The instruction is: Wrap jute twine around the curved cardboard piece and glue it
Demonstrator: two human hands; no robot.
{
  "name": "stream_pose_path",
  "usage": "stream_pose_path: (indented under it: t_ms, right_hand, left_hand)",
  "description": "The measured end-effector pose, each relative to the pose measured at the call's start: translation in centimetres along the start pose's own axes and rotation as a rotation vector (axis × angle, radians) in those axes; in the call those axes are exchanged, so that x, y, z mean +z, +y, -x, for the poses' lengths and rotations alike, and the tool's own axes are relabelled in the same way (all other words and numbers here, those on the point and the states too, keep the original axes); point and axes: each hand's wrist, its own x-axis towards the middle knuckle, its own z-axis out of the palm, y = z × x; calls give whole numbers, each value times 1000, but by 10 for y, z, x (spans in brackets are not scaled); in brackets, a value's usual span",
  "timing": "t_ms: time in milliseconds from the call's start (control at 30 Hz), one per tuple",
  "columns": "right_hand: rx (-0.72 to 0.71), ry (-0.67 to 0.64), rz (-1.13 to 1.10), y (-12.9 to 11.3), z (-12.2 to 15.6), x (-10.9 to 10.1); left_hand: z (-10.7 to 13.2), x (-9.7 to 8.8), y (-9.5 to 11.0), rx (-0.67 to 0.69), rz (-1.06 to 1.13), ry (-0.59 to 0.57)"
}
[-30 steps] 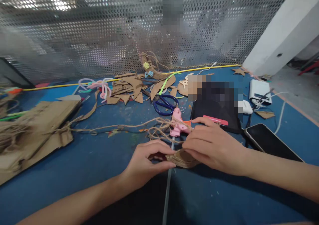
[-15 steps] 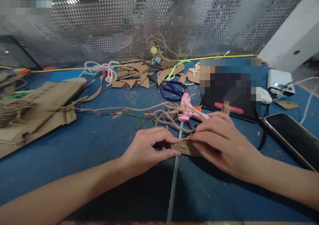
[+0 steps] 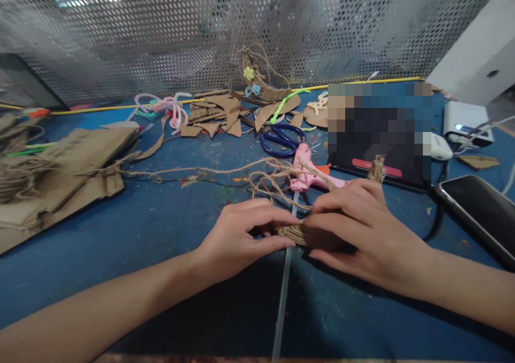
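Between my hands is a twine-wrapped cardboard piece; its frayed far end sticks up behind my right hand. My left hand pinches the near end, thumb below and fingers above. Fingers of my right hand press on its upper edge, with the thumb lower down; part of the piece is hidden under them. Loose twine runs in loops from there and stretches left to a twine bundle. Just beyond lies a pink glue gun, its long clear glue stick passing beneath the piece.
Blue-handled scissors lie behind the glue gun. Cardboard scraps and pipe cleaners line the back. Folded cardboard is at left. A tablet, a phone and a white power bank occupy the right.
My right thumb has moved away from the fingers, uncovering more of the piece's underside. The piece has tilted, and its frayed end shows more. The view has shifted slightly.
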Motion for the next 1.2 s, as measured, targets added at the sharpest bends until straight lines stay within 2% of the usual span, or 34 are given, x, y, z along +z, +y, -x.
stream_pose_path:
  t_ms: [433,700,967,1100,1200]
  right_hand:
    - [15,-42,-10,-1,1,0]
    - [19,-54,-10,-1,1,1]
    - [-3,15,41,-2,1,3]
    - [-9,147,141,6,-4,-19]
    - [-10,209,323,27,-4,-46]
  left_hand:
    - [-4,-2,-2,88,-58,-35]
    - [-3,-1,0,-40,-18,-33]
    - [-7,-3,-1,3,-11,-57]
    - [-4,-5,-4,-16,1,-61]
    - [-2,-9,-8,-32,17,-49]
